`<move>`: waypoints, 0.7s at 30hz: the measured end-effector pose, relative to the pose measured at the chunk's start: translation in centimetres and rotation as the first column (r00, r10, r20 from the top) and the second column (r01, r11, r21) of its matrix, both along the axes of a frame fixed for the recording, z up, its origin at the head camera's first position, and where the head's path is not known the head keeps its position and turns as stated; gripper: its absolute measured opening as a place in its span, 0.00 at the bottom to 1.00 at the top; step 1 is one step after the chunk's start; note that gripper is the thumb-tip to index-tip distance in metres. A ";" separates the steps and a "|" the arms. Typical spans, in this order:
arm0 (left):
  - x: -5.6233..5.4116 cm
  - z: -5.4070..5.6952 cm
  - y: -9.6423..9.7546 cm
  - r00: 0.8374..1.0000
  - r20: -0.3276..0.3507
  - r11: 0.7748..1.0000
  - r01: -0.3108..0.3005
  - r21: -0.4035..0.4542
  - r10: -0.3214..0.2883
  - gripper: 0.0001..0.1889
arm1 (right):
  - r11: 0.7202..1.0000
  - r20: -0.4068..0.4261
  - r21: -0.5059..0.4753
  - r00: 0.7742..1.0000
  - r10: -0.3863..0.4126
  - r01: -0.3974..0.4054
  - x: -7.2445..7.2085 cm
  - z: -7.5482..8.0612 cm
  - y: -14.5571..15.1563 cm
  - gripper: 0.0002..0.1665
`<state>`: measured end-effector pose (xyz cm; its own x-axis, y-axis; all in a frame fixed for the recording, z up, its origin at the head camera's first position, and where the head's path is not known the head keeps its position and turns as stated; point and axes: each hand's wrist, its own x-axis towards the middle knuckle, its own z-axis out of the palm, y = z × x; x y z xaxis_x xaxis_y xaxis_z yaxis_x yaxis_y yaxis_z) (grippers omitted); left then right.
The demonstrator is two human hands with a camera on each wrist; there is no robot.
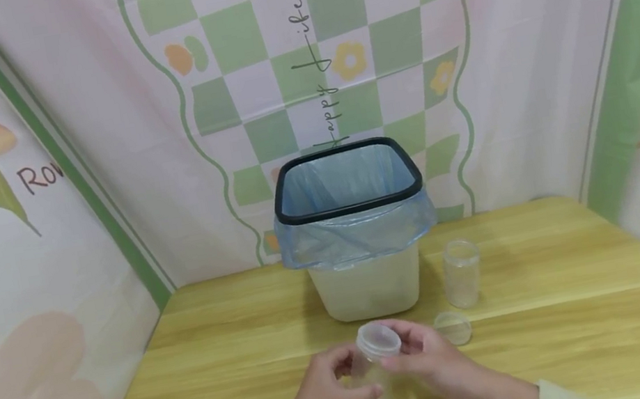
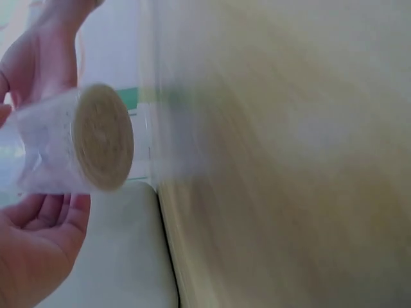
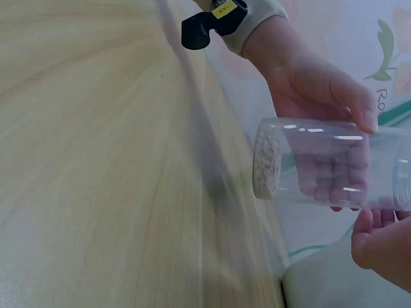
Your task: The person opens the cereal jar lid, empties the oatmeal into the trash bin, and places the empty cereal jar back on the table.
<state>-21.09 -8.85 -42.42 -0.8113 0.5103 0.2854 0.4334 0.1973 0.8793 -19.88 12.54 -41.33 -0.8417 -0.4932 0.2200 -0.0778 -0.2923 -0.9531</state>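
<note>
In the head view, my left hand point(image 1: 322, 391) grips the side of a clear plastic jar point(image 1: 359, 378), which tilts slightly over the table. Pale, flaky or grainy contents point(image 3: 266, 160) lie at the jar's bottom, and its underside point(image 2: 103, 138) faces the left wrist view. At the jar's top is a translucent lid point(image 1: 378, 339). My right hand point(image 1: 432, 358) holds that lid at its edge, thumb in front and fingers behind. The right wrist view shows the left hand point(image 3: 321, 90) wrapped along the jar, its fingers visible through the clear wall.
A pale bin point(image 1: 369, 286) with a black rim point(image 1: 350, 210) and blue liner bag point(image 1: 358, 235) stands at the back of the wooden table point(image 1: 223, 343). Right of it are another clear jar point(image 1: 462, 274), without a lid, and a round clear lid point(image 1: 453, 329) lying flat. Printed curtains point(image 1: 223, 230) surround the table.
</note>
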 end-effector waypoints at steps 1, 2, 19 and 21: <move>0.0 0.0 0.0 1.000 0.007 1.000 0.015 0.002 -0.015 0.17 | 0.999 -0.003 -0.014 0.999 0.034 -0.034 -0.1 -0.1 0.1 0.32; -0.1 -0.1 -0.1 0.999 0.015 1.000 0.029 0.004 -0.029 0.17 | 0.998 -0.016 -0.027 0.998 0.064 -0.065 -0.2 -0.1 0.2 0.31; 0.2 -0.3 0.5 0.963 -0.176 0.971 -0.222 -0.085 0.205 0.23 | 0.933 0.055 0.071 0.933 -0.356 0.352 1.6 0.5 -1.6 0.40; 0.4 -0.3 0.8 0.945 -0.213 0.960 -0.270 -0.078 0.249 0.23 | 0.897 0.084 0.067 0.893 -0.442 0.438 1.9 0.6 -2.3 0.38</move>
<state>-20.72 -8.10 -42.71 -0.8515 0.3254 0.4113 0.5192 0.4125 0.7485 -17.98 10.23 -40.73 -0.9905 -0.0753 0.1154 -0.0978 -0.2058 -0.9737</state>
